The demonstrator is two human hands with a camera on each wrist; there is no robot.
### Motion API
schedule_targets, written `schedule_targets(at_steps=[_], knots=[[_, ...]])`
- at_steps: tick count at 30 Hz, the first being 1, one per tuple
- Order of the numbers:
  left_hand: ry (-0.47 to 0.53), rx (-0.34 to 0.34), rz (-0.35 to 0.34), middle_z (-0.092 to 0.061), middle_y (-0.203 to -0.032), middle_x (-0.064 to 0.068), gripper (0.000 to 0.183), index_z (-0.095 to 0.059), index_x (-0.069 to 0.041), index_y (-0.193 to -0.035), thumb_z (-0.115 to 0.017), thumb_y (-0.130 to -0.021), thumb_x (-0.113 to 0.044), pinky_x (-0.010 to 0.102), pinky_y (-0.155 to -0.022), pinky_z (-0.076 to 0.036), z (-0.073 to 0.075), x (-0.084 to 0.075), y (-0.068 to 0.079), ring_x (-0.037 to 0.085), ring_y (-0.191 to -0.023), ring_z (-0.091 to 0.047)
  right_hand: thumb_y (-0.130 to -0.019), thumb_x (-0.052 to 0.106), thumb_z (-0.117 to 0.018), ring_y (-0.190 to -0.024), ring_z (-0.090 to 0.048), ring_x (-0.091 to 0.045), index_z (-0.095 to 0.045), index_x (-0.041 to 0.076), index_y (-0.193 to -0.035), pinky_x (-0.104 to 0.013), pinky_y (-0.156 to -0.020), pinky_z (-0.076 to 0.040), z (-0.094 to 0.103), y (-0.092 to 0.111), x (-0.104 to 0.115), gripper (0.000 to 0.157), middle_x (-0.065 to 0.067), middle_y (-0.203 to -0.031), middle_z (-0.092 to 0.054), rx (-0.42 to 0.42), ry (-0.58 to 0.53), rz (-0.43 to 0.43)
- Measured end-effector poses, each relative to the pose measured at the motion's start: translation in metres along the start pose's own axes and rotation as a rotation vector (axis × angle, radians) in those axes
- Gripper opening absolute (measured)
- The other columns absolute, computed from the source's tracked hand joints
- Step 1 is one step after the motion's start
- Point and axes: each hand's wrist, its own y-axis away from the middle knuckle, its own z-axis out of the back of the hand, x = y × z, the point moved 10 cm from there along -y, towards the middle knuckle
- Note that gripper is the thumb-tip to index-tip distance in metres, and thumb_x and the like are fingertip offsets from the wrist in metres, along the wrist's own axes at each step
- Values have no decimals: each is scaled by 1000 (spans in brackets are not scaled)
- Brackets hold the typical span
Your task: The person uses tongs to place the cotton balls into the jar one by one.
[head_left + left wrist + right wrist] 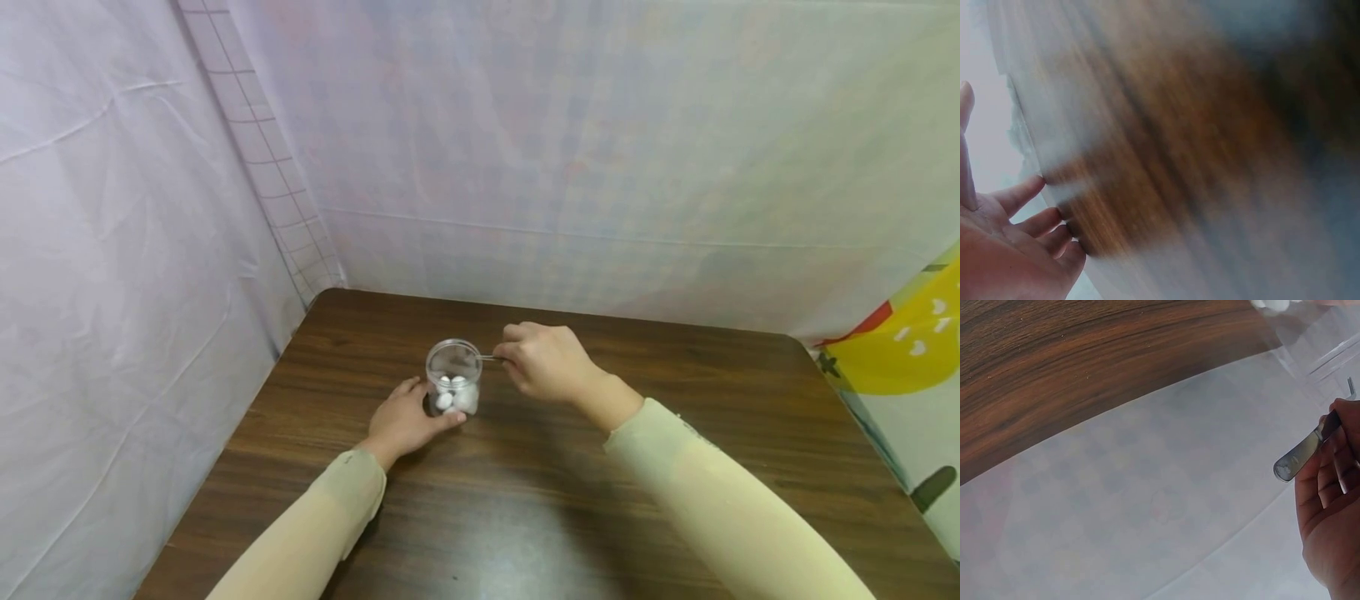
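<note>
A clear round jar stands on the brown wooden table, several small white balls in its lower part. My left hand holds the jar low at its left side, its thumb across the front. In the left wrist view that hand shows its thumb and fingers spread apart, with the table blurred behind. Just right of the jar's rim, my right hand pinches metal tweezers, their thin tips pointing left to the rim.
Behind the table hangs a pale checked curtain, with a white cloth along the left. At the far right is a yellow printed patch. Both forearms, in pale sleeves, reach in over the front of the table.
</note>
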Motion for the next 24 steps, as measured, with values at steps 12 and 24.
schedule_targets(at_steps=[12, 24], knots=[[-2, -6, -4, -42, -151, 18, 90, -50, -12, -147, -65, -81, -72, 58, -105, -37, 1, 0, 0, 35, -139, -38, -82, 14, -72, -70, -57, -14, -78, 14, -93, -31, -45, -46, 7, 5, -4, 13, 5, -82, -58, -15, -13, -1], [0, 9, -1, -41, -152, 19, 89, -50, -11, -147, -66, -82, -70, 59, -105, -36, 0, -1, 1, 36, -139, -38, -82, 14, -77, -59, -47, -8, -78, 13, -94, -21, -40, -35, -6, 74, -26, 11, 5, -77, -53, 8, -47, -82]])
